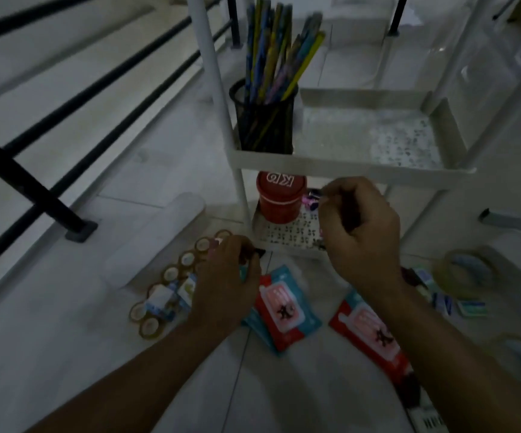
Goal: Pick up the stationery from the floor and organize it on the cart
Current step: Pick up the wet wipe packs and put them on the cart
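- The white cart [346,165] stands on the pale floor, with two of its shelves in view.
- On the upper of these shelves, in the cart's near left corner, a black mesh cup [267,126] holds a bunch of coloured pencils [274,48], standing upright.
- On the cart's lower shelf, under the cup, sits a red tub [279,196]. A few small pink pieces [310,200] lie just beside it, too blurred to name.
- The right hand [359,226] hangs in front of the cart's lower shelf with its fingers curled close together. I cannot tell whether it holds anything.
- The left hand [224,276] is low over the floor at the cart's near left corner. Its curled fingers pinch a small dark piece [257,253].
- A string of small tape rolls [171,276] lies on the floor left of the cart, partly under the left hand.
- Two red-and-teal packets [284,307] lie on the floor in front of the cart, between the forearms.
- A wide tape roll [465,273] and some small blue-and-white packs [440,298] lie on the floor to the cart's near right.
- A black railing [34,189] runs well left of the cart.
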Motion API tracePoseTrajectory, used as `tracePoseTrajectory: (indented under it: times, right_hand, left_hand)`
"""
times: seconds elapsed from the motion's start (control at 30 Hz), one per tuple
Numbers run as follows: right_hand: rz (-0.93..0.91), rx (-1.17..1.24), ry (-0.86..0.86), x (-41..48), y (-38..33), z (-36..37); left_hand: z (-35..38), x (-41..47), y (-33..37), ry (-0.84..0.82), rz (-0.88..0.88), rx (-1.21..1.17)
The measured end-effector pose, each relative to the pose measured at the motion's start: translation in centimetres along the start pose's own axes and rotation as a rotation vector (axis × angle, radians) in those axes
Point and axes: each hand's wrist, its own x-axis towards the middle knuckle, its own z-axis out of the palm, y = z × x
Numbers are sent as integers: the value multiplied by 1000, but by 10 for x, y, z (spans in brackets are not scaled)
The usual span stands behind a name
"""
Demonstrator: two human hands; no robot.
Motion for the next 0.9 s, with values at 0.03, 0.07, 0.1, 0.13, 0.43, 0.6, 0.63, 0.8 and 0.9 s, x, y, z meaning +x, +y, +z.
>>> tracePoseTrajectory:
  times: [0.03, 0.07, 0.1, 0.13, 0.43, 0.6, 0.63, 0.8, 0.9]
  right_hand:
    - [42, 4, -18, -12, 7, 0]
    - [103, 8, -41, -25, 15, 2]
    - [180, 2, -76, -38, 25, 4]
    - [268, -22, -121, -51, 37, 8]
    - [776, -238, -638, -127, 102, 55]
    - [861, -289, -613, -130, 113, 67]
    - [900, -280, -653, -130, 114, 67]
    - [1088, 56, -702, -128, 111, 51]
    - [1113, 98, -633, -120, 109, 19]
  left_hand:
    - [6, -10, -6, -76, -75, 5]
    - [12, -18, -11, -165, -160, -16]
    - [16, -24, -14, -269, -255, -51]
    - [20, -29, -16, -386, -339, -84]
    - [68, -57, -34, -486, -1062, -498]
    - [78, -61, -42, -320, -1104, -654]
    - [78, -63, -44, -315, -1110, -677]
    - [83, -77, -64, -344, -1088, -628]
    - [88, -81, -58, -347, -1037, -641]
